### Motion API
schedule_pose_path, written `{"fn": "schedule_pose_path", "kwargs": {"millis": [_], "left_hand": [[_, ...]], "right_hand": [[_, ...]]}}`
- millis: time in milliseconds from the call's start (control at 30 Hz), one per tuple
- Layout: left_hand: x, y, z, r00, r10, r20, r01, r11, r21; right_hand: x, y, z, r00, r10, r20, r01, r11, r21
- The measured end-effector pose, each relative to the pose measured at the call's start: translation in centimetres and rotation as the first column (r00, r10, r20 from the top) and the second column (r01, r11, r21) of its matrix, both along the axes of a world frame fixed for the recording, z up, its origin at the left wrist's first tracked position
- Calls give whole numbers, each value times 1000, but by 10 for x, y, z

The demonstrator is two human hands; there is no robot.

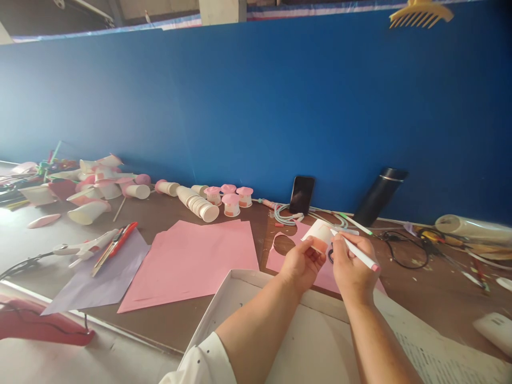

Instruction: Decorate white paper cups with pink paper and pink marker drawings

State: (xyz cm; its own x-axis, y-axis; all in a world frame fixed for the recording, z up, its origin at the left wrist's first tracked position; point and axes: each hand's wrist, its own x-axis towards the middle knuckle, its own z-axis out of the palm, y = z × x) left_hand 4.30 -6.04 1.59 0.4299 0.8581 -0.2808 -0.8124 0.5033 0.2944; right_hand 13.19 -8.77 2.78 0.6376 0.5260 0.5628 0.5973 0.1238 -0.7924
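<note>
My left hand (301, 264) is closed around a small white paper cup (319, 230), tilted on its side, with an orange-pink patch coloured on it. In my right hand (354, 261) is a white marker (360, 253) with a pink end, its tip at the cup's wall. Beneath both hands lies a pink sheet (276, 260) with a round hole cut out. A shallow white box (236, 282) sits under my forearms. Several finished-looking little cups with pink paper tops (231, 205) stand behind, to the left.
Pink paper (196, 261) and lilac paper (104, 277) lie left, with a glue gun (86, 245) and a red utility knife (120, 240). A row of nested cups (196, 202) lies behind. A phone (301, 194) and a black bottle (380, 197) lean on the blue partition (256, 106).
</note>
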Motion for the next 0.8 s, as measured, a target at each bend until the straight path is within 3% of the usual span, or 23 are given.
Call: {"fn": "schedule_pose_path", "kwargs": {"millis": [467, 800], "left_hand": [[0, -1, 5, 1000, -3, 6, 3, 1000, -26], [0, -1, 5, 1000, -4, 12, 4, 1000, -28]], "right_hand": [[1, 1, -1, 998, 8, 55, -10, 999, 45], [-1, 0, 3, 1000, -27, 3, 27, 999, -31]]}}
